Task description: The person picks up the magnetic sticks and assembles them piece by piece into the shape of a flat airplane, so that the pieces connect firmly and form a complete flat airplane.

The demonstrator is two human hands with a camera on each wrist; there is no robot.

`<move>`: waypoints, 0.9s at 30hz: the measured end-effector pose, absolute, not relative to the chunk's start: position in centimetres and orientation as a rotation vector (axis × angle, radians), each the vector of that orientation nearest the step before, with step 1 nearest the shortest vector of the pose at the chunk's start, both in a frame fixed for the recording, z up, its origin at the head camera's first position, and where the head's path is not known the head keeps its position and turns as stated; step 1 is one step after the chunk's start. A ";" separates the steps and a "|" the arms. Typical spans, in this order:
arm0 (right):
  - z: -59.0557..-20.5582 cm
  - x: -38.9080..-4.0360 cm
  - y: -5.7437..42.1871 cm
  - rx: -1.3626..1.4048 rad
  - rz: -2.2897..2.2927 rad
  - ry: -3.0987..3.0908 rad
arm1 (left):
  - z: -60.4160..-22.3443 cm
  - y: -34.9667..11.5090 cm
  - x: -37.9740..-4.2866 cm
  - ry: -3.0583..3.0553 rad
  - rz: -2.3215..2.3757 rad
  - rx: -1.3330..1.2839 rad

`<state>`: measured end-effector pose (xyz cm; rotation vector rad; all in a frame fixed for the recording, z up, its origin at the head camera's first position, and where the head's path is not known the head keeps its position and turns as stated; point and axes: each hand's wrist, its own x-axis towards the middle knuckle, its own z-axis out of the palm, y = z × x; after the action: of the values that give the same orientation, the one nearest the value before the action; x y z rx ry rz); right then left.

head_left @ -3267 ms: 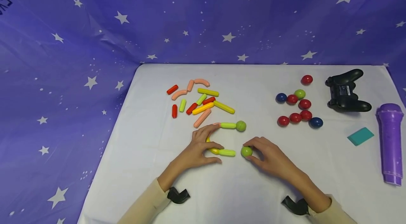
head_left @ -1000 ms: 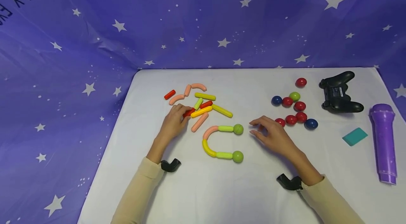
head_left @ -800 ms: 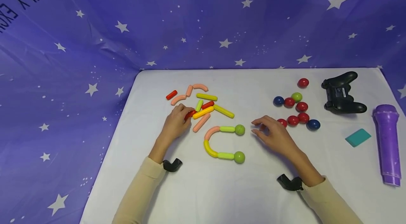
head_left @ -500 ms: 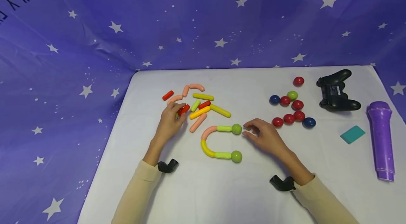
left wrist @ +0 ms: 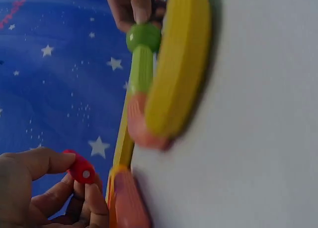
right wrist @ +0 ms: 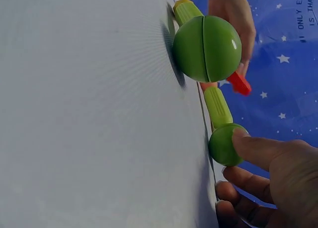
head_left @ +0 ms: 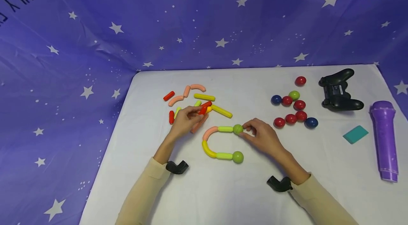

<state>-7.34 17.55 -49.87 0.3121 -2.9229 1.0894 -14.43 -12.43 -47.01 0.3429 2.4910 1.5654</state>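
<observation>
A U-shaped chain of magnetic sticks lies mid-table, with a pink curved stick (head_left: pixel 209 133) joined to a yellow curved stick (head_left: pixel 208 149). Both arms continue in light green sticks and finish in green balls. My right hand (head_left: pixel 264 137) pinches the far green ball (head_left: pixel 237 129) between thumb and fingers, as the right wrist view also shows. The near green ball (head_left: pixel 237 157) is untouched. Left of the chain, my left hand (head_left: pixel 186 121) holds a short red stick (left wrist: pixel 82 169), its round end showing a silvery disc. Part of the loose pile is hidden beneath this hand.
Loose sticks, among them a yellow-green one (head_left: pixel 204 97) and a pink curved one (head_left: pixel 176 100), lie at the back left. Several red balls (head_left: pixel 290 119) and two blue ones sit right. Beyond them are a black game controller (head_left: pixel 339 90), teal block (head_left: pixel 355 134) and purple microphone-shaped object (head_left: pixel 384 140).
The near green ball has joined the chain's end. My left hand has taken a red stick from the pile and carried it rightward. My right hand has moved left onto the far ball.
</observation>
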 end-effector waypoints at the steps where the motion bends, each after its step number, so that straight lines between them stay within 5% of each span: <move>1: -49.8 -7.4 17.5 0.310 1.087 -2.923 | -46.9 -11.8 -14.5 2.426 1.581 0.307; 14: -50.0 -7.3 17.5 0.342 1.132 -2.876 | -46.6 -2.6 -16.5 2.209 1.491 0.140; 21: -50.0 -7.3 17.5 0.354 1.150 -2.837 | -46.1 -1.0 -16.4 2.465 1.351 0.318; 27: -50.1 -7.3 17.7 0.352 1.154 -2.846 | -46.2 -0.8 -16.1 2.305 1.413 0.147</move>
<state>-7.30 17.70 -50.06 0.3517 -2.8457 1.1543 -16.13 -0.80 -46.16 0.1472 2.3052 1.4131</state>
